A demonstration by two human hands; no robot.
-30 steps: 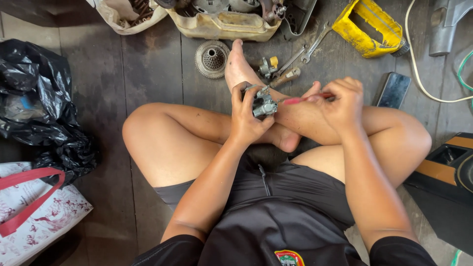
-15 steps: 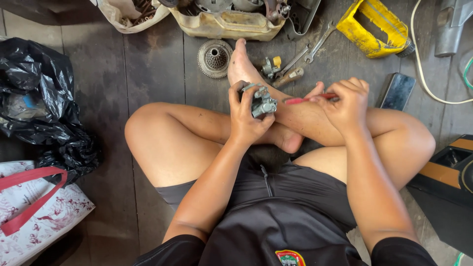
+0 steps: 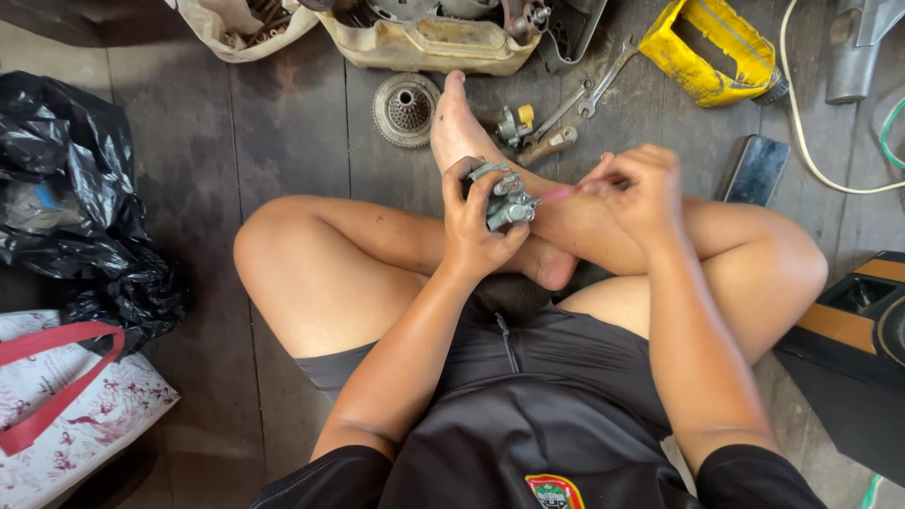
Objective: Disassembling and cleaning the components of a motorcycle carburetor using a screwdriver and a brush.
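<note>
Evidently the step in hand was work on a small grey metal engine part (image 3: 502,196), probably a carburettor, held above the person's crossed legs, near the far edge of the dark wooden floor (image 3: 189,170). The left hand (image 3: 476,221) was wrapped around it, fingers curled tight against its body. The right hand (image 3: 636,188) was pinched shut on a thin red-handled tool (image 3: 566,191), its tip touching the part's right side; which kind of tool could not be told. Judging from that, the next move called for a steady left hold while the tool turned or probed. Two wrenches (image 3: 580,99), a round ribbed metal piece (image 3: 405,108) and a yellow container (image 3: 712,47) lay by the floor's far edge.
</note>
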